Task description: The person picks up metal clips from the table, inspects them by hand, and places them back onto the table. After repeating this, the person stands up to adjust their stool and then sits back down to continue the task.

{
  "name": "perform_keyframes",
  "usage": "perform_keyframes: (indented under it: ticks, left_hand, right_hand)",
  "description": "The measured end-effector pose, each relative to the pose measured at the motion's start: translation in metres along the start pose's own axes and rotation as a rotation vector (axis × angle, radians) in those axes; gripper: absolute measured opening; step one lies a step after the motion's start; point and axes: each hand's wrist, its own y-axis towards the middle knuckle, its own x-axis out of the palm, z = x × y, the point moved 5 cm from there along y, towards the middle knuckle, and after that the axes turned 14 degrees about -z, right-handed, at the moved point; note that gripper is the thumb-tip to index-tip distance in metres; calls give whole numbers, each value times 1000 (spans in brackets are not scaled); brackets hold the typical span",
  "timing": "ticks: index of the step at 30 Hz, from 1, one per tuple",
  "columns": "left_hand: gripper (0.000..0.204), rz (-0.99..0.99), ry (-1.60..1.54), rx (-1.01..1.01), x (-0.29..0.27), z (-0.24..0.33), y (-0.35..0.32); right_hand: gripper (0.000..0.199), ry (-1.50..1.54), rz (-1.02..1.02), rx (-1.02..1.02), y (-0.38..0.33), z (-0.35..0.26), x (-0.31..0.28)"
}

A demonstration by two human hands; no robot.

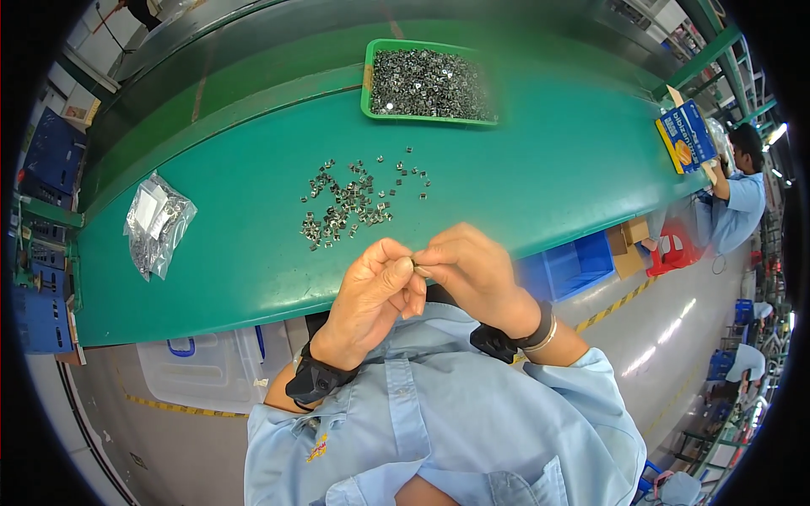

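My left hand point(377, 291) and my right hand point(474, 274) meet at the fingertips over the near edge of the green table. Between their thumbs and index fingers is a tiny dark metal part point(415, 265), mostly hidden by the fingers. Both hands are closed in a pinch on it. Beyond them lies a loose scatter of small metal parts point(348, 205), silvery and black, spread over the tabletop. Farther back stands a green tray point(366, 101) heaped with many more small metal parts point(430, 83).
A clear plastic bag point(160, 223) with a white label lies on the table's left. At the far right end stands a blue and yellow box point(685, 139), with a co-worker point(738, 198) beside it. A blue bin point(575, 268) and a lidded clear box point(202, 367) sit below table height.
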Motion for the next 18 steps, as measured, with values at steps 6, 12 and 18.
perform_keyframes:
  ticks: [6, 12, 18]
  left_hand:
    - [14, -23, 68, -14, 1, -1, 1]
    - [14, -13, 146, -65, 6, 2, 0]
    - [13, -70, -76, -41, 8, -2, 1]
  right_hand:
    - [22, 125, 1, 73, -7, 5, 0]
    - [20, 55, -57, 12, -8, 8, -4]
    - [18, 153, 7, 22, -9, 8, -2]
